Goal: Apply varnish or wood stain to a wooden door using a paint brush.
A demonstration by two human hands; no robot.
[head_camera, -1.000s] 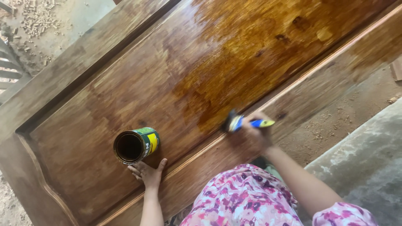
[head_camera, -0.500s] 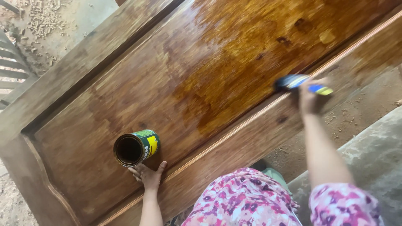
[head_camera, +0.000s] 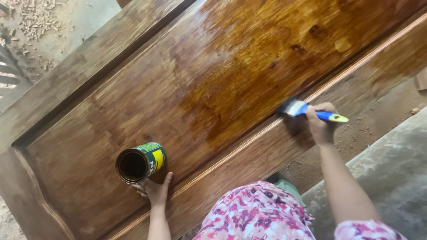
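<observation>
Brushing stain along the door's raised edge.

My right hand is closed around the brush, its bristles on the moulding of the door, beside the glossy wet patch. My left hand lies flat, fingers spread, on the panel, touching the open tin standing there.

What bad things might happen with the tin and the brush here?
The open tin stands on the wooden door, and the left hand rests right beside it; a nudge might tip it and spill. The right hand holds the brush by the door's raised edge, so drips may run onto the dusty ground. The wet shiny patch could smear if a sleeve brushes it.
</observation>
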